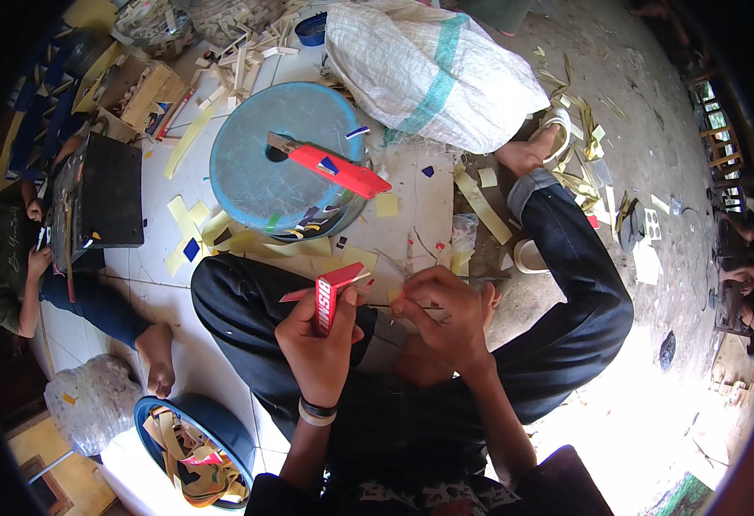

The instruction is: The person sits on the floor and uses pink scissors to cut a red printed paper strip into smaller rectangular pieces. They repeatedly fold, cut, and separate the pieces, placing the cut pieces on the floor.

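My left hand [316, 340] is closed around a small red angular piece [328, 301] with white lettering. A thin pale tip sticks out at its upper right. My right hand [446, 314] is held just to the right, thumb and fingers pinched together at a small yellowish scrap [395, 297]. Both hands are above my crossed legs, a short way apart. Beyond them stands a round blue-grey drum [248, 129]. Across its top lies a long red piece [342, 172] with a bare brownish end and a blue patch.
A white woven sack [394, 52] lies at the far right of the drum. Wooden sticks [243, 64] are heaped behind it. A blue tub [243, 421] of strips stands at the lower left. Another person [15, 267] sits at the left beside a black box [114, 193]. Yellow scraps [480, 202] litter the floor.
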Action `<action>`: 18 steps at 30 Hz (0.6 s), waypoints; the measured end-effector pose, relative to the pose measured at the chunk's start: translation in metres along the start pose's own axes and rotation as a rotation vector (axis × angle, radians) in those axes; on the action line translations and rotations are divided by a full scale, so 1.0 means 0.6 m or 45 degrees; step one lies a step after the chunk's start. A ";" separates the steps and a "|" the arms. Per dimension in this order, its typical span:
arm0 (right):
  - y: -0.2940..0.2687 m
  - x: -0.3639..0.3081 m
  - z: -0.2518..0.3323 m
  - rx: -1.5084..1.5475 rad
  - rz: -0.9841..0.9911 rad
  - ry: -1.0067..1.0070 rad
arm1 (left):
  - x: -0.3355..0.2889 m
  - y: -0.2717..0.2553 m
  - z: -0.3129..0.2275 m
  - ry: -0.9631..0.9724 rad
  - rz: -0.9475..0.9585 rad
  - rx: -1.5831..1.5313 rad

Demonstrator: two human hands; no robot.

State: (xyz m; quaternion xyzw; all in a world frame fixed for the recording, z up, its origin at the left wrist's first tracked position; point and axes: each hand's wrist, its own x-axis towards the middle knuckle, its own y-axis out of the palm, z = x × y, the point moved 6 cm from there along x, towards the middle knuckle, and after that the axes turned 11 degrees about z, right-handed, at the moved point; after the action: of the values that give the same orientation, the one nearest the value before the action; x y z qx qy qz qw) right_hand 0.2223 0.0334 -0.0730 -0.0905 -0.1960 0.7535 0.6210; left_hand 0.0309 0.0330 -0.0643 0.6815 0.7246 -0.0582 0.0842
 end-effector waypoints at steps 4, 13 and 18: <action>0.036 -0.009 -0.039 0.693 0.061 0.562 | -0.010 0.011 0.014 0.008 0.096 -0.029; 0.056 -0.004 -0.045 0.983 0.206 0.496 | -0.008 -0.008 0.021 -0.015 0.062 -0.047; 0.016 -0.014 -0.086 0.719 0.064 0.526 | -0.002 -0.034 0.021 -0.026 -0.041 -0.110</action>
State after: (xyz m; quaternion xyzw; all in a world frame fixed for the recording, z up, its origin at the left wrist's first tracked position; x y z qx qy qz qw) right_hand 0.2350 0.0331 -0.1243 -0.0704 0.1523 0.7589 0.6292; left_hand 0.0112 0.0278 -0.0770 0.6648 0.7365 -0.0352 0.1199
